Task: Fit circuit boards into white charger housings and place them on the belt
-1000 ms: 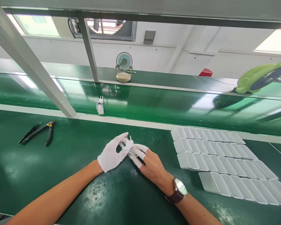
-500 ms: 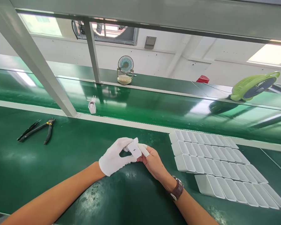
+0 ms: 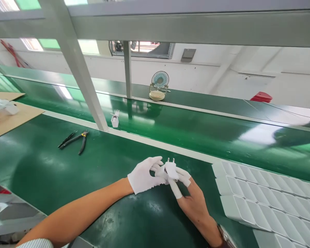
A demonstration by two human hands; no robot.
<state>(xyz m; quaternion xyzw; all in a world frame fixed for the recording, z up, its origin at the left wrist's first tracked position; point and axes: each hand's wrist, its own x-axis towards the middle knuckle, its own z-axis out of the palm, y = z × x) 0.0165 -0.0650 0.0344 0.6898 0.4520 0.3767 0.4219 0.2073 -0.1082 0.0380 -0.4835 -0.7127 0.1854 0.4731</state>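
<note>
A white charger plug (image 3: 172,171) is held between my two hands above the green bench, its two metal prongs pointing up and away from me. My left hand (image 3: 146,175), in a white glove, pinches the plug's left side with thumb and fingers. On the other side, my right hand (image 3: 191,197), with white covers on its fingertips, grips the plug's right and lower side. A dark gap shows at the plug's left edge; the fingers hide much of its body.
Rows of white plastic housings (image 3: 258,196) stand at the right. Cutting pliers (image 3: 83,141) and black tweezers (image 3: 67,139) lie at the left. Another white plug piece (image 3: 115,120) sits on the green conveyor (image 3: 191,127). A metal post (image 3: 85,79) rises from the bench edge.
The plug has been turned: its slotted face showed before, and its prongs show now. My right fingers have shifted their hold. The view has swung left.
</note>
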